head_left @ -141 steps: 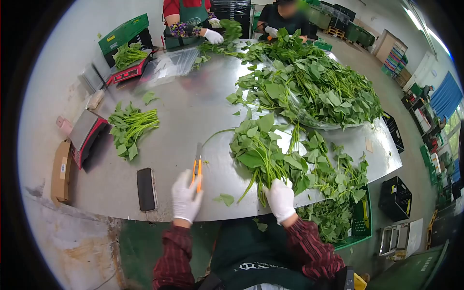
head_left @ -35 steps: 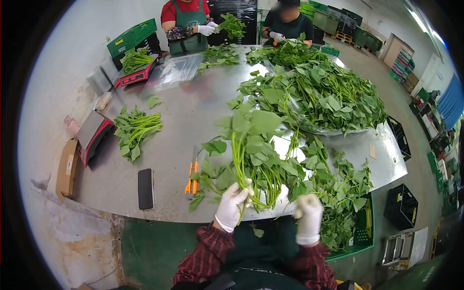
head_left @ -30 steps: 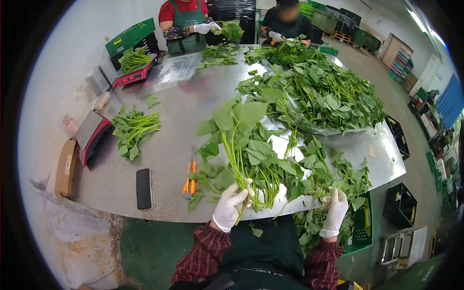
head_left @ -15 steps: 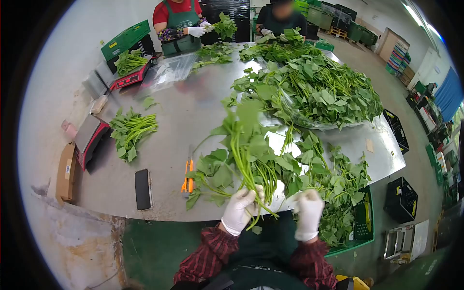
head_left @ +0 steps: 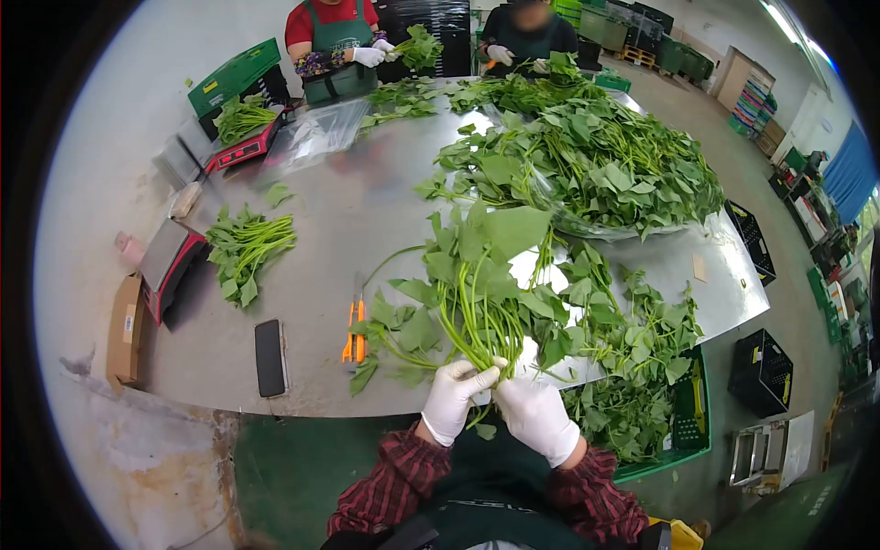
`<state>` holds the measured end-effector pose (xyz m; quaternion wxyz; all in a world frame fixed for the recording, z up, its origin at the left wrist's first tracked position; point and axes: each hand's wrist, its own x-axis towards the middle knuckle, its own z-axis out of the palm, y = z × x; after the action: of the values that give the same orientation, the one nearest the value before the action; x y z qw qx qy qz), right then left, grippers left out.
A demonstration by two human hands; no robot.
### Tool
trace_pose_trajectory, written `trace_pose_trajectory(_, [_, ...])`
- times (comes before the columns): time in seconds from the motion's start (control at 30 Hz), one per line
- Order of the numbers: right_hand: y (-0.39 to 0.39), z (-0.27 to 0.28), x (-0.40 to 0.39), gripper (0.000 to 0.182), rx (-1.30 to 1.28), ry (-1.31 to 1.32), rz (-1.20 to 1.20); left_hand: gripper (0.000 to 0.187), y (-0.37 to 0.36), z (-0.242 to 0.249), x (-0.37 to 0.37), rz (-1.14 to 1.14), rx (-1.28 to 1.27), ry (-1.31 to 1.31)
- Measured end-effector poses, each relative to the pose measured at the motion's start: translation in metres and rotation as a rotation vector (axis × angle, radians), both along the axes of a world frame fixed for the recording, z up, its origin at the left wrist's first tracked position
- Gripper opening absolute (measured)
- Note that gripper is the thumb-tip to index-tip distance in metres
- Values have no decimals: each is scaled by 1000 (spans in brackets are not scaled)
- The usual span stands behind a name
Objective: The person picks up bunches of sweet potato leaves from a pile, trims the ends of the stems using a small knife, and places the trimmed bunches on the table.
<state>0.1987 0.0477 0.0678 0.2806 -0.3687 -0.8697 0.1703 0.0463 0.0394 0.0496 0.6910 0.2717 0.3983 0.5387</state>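
Note:
My left hand [head_left: 452, 400], in a white glove, is closed around the stems of a bunch of leafy greens [head_left: 477, 307] at the table's near edge. Against the same stems, my right hand [head_left: 536, 420], also gloved, has its fingers pressed together beside the left. The bunch's leaves point away from me. Loose greens [head_left: 642, 321] hang over the edge at the right. To the left of the bunch lie orange-handled scissors [head_left: 359, 332] and a dark phone [head_left: 270, 358].
A large pile of greens [head_left: 623, 165] covers the metal table's [head_left: 339, 220] far right. A small bunch [head_left: 247, 249] lies left, near a red scale [head_left: 171, 266]. Two people stand across the table. A green crate [head_left: 692, 412] sits below the right edge.
My right hand has moved left, from beside the loose greens to the stems at my left hand. The bunch has spread a little. The far right person's hands have shifted.

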Motion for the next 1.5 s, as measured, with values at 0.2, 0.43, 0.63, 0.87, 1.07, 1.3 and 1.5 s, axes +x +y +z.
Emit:
trace_pose_trajectory(0.2, [-2, 10, 13, 23, -686, 418, -263, 20, 4, 9, -8, 21, 71, -95])
trace_pose_trajectory(0.43, [7, -7, 4, 7, 2, 157, -94, 20, 3, 7, 3, 27, 4, -28])
trace_pose_trajectory(0.63, [4, -4, 2, 9, 15, 93, -88, 21, -1, 4, 1, -29, -27, 148])
trace_pose_trajectory(0.87, [5, -13, 27, 21, -444, 276, -433, 18, 3, 7, -7, 50, 4, -105])
trace_pose_trajectory(1.07, [-12, -25, 10, 17, -83, -6, -76, 15, 3, 9, -1, 111, 6, -106])
trace_pose_trajectory(1.3, [-12, -34, 16, 18, -331, 438, -461, 14, 2, 8, -5, 197, 119, -63])
trace_pose_trajectory(1.5, [9, 0, 52, 35, -904, 564, -333, 22, 9, -9, -14, -7, 201, -450])
